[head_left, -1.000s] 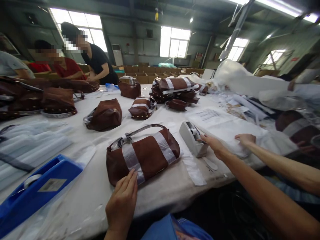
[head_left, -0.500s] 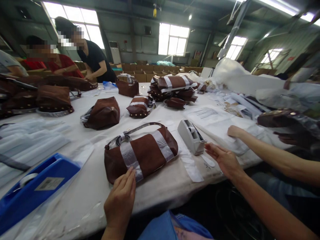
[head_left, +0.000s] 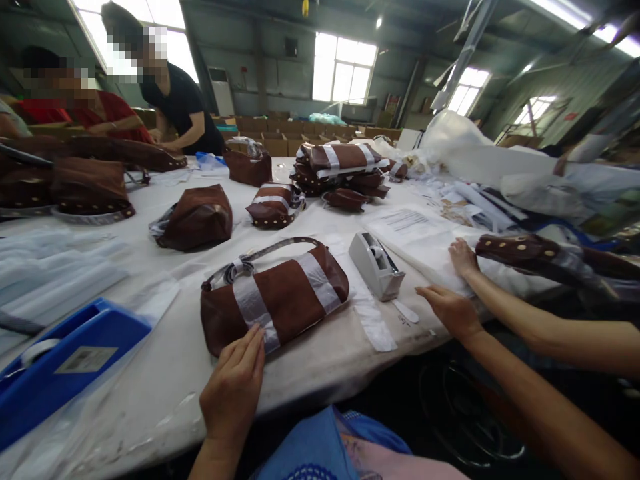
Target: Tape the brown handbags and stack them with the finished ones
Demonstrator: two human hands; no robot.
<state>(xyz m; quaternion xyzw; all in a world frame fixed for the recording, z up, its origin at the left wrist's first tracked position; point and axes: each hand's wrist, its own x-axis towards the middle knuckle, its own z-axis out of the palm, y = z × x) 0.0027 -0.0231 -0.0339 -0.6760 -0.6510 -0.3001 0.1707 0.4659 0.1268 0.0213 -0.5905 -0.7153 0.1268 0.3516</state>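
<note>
A: Where is the brown, rounded-oblong handbag (head_left: pixel 285 300) with two translucent plastic bands (head_left: pixel 251 303) placed?

B: On the white-covered tabletop (head_left: pixel 310 373), up front. Its lower front edge is touched by the left hand (head_left: pixel 235 377), laid flat, fingers straight and together.

A: Right hand (head_left: pixel 453 312)?

B: Held near the grey, wedge-shaped tape dispenser (head_left: pixel 367 267), apart from it; fingers kept narrow, slightly bent. Whether anything is pinched can't be told. A long blue plastic tape dispenser (head_left: pixel 65 367) is seen far left.
</note>
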